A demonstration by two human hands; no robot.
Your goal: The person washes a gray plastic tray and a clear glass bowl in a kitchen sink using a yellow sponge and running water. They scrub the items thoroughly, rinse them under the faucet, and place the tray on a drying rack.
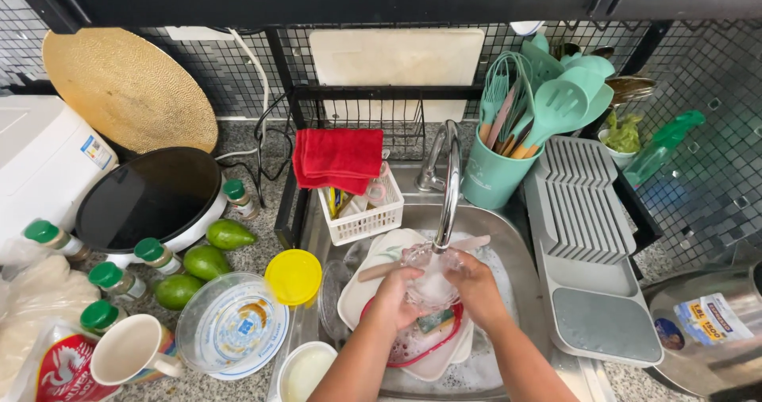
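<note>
From the head camera you look straight down into a steel sink (520,251) where both your hands meet under the curved tap (449,181). Your left hand (394,297) wraps its fingers around the near side of a clear cut-glass bowl (429,279), and your right hand (476,287) cups the far side, so the bowl is clasped between the two palms right beneath the spout, with water running onto it. Under the bowl lies a stack of pale plates (373,279), a wooden-handled utensil (381,271) across them, and a red-rimmed lid (421,346) in the suds. Just behind the sink a white basket (361,219) carries a red cloth (338,157), and a teal cup of teal utensils (496,176) stands beside the tap. To the right sits a grey drying rack (583,211). On the counter to the left you have a yellow lid (293,276), a clear lidded bowl (230,326), three avocados (205,261), green-capped bottles (155,255) and a white mug (131,350).
</note>
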